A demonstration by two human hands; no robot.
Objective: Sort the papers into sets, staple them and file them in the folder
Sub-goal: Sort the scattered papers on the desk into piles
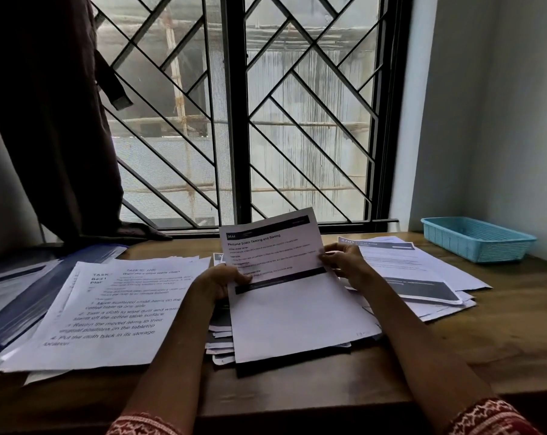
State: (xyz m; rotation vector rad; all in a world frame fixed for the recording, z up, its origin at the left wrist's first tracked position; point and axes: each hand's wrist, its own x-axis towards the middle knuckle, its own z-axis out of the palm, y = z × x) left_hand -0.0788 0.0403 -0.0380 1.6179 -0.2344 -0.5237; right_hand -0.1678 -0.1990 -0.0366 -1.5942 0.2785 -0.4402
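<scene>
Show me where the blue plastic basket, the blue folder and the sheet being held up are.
blue plastic basket (473, 246): head view, front wall.
blue folder (24, 304): head view, bare cover strip left of the papers.
held sheet (284, 296): head view, blank lower half.

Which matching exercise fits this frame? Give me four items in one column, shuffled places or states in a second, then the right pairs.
Items:
1. "Perfume Scent Testing" sheet
2. blue basket
3. blue folder
4. "coffee table" sheet

Places or states:
A. far right of the table, by the wall
B. lying open at the table's left edge
C. top of the left-hand pile
D. held up between the left hand and the right hand

Pairs: 1-D, 2-A, 3-B, 4-C
</scene>
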